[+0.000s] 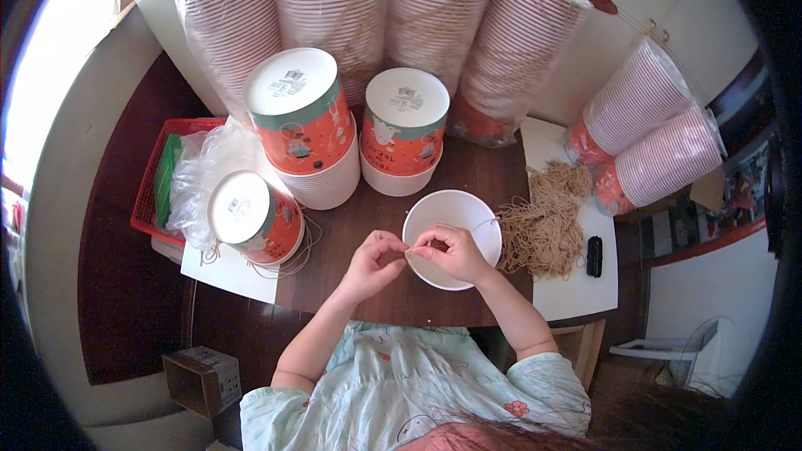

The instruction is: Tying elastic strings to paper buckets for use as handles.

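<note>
Threading step: both hands, left hand (373, 265) and right hand (451, 252), fingers pinched on a thin string (483, 223) over the white bowl (451, 238) on the worktop (359, 284), next needing a steady pull.

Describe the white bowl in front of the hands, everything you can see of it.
The white bowl looks like paper, round, plain inside and empty as far as shows. It stands upright, mouth up, on the dark wooden table, near its front edge. The right hand covers its near rim, and the left hand meets it just to the left; both pinch a thin string that runs across the bowl to the tan string pile on its right. Two stacks of orange printed bowls stand behind it.
</note>
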`<state>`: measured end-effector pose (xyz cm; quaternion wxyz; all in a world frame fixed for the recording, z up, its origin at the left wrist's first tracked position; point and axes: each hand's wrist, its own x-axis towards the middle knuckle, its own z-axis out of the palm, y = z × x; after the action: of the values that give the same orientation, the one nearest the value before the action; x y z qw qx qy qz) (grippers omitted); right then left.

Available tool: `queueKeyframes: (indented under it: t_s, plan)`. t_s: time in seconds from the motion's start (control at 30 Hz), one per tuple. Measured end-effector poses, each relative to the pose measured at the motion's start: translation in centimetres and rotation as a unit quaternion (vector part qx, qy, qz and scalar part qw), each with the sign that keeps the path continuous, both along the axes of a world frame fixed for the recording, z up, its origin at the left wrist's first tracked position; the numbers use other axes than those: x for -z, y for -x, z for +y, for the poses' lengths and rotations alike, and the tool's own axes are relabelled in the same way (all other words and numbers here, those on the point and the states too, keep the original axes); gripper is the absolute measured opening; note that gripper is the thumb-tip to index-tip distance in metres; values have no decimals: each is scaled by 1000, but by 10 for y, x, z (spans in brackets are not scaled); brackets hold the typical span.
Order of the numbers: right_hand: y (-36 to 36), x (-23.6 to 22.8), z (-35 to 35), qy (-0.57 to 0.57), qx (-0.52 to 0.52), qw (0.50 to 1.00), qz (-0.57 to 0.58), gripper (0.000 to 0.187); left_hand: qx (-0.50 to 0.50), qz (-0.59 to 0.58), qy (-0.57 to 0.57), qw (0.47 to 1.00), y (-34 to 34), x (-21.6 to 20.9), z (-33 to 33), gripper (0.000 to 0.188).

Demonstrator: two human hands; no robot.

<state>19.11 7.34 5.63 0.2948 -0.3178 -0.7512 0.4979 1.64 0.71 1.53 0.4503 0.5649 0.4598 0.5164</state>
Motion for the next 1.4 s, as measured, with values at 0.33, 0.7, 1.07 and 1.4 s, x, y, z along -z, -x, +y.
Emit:
queueKeyframes:
  t_s: [0.33,0.7,1.07,1.4]
  plan:
    - [2,3,0,34,-9,999,-19,8,31,-256,104,961,0,-2,3,5]
    - [1,8,1,9,-5,999,-40,9,-2,-356,180,917,11,1,3,3]
    - [3,1,-2,4,-21,1000,-1,6,101,-154,166,969,6,-24,4,13]
    - [2,0,-3,-2,-12,1000,0,8,-3,-83,105,991,-4,-19,3,7]
